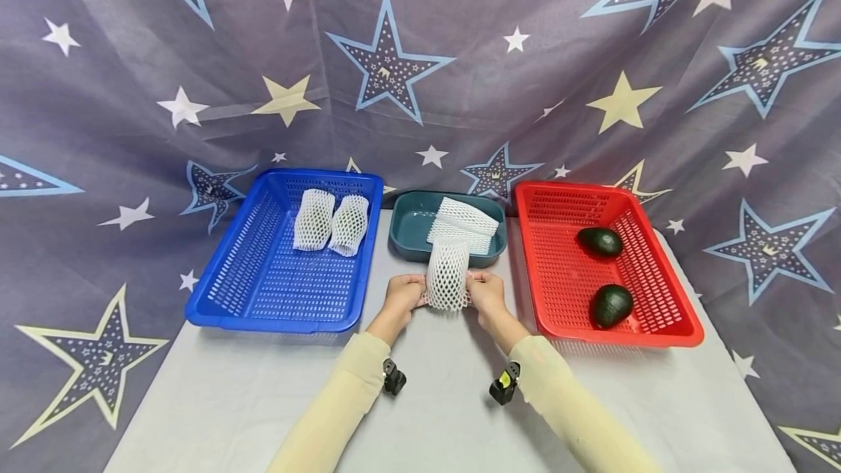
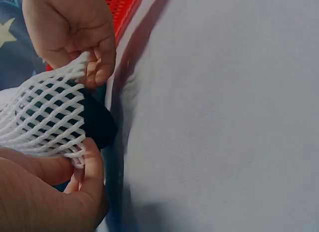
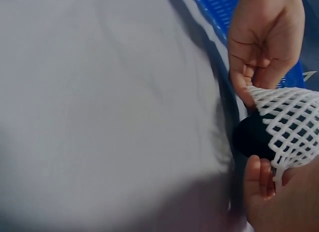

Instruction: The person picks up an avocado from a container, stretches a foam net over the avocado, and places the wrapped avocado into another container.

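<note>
Between both hands is a white foam net sleeve (image 1: pixel 448 276) with an avocado inside. In the left wrist view the avocado's dark end (image 2: pixel 99 121) sticks out of the sleeve's mouth; the mesh covers the rest. My left hand (image 1: pixel 402 296) pinches one side of that rim between thumb and fingers. On the opposite side, my right hand (image 1: pixel 488 296) grips the rim with its fingertips, drawing the mesh outward. Just behind, flat foam net sleeves (image 1: pixel 469 217) lie in a dark teal tray (image 1: pixel 406 228), partly overlapped by the held one.
At left, a blue basket (image 1: pixel 276 325) contains two net-wrapped avocados (image 1: pixel 314 219), side by side. The red basket (image 1: pixel 550 331) at right holds two bare avocados (image 1: pixel 612 305). A star-patterned curtain (image 1: pixel 420 93) hangs behind the pale-covered table (image 1: pixel 447 400).
</note>
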Motion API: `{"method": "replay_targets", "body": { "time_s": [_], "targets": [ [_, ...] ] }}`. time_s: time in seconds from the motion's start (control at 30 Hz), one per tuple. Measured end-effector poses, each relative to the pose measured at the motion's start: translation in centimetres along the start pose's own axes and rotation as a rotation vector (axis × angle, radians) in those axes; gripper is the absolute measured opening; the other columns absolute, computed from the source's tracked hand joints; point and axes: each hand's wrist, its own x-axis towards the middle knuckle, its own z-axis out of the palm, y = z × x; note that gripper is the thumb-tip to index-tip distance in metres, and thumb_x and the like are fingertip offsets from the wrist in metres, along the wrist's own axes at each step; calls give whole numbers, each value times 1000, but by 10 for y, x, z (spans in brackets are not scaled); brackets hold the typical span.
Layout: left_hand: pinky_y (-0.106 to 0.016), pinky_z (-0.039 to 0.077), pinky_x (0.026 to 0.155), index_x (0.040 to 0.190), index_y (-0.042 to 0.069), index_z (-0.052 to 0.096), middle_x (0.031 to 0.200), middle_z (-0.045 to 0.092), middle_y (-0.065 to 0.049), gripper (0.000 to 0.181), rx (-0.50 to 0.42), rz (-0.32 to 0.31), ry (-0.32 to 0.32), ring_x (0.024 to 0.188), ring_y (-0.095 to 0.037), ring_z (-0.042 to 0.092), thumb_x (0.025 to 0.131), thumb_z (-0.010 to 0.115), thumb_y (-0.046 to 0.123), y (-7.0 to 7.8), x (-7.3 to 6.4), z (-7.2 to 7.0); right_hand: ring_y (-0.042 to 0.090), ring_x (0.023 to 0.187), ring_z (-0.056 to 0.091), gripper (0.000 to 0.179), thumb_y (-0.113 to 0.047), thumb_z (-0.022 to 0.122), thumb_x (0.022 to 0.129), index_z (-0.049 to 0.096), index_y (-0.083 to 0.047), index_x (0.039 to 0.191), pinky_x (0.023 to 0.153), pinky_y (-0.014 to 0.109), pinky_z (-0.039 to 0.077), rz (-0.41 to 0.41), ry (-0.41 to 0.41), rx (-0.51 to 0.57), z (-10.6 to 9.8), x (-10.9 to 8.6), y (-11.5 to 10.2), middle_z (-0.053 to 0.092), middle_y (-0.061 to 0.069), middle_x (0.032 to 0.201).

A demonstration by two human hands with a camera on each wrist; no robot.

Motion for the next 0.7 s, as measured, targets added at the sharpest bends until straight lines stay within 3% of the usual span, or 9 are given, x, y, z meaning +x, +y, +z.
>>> {"method": "replay_targets", "body": {
  "time_s": [0.33,0.7],
  "targets": [
    [-22,59,69,110,-11,69,103,66,-13,23,37,13,55,79,-12,60,92,54,-10,2,6,9,7,62,52,13,-3,52,100,61,6,96,49,19,51,-44,22,-113,3,8,8,53,1,75],
    [-19,58,62,105,-8,73,111,71,-19,20,111,-7,92,71,-9,61,92,58,-7,4,9,9,8,54,52,15,-2,49,101,59,8,96,46,20,54,-52,9,-179,-1,9,10,48,3,76]
  ]
}}
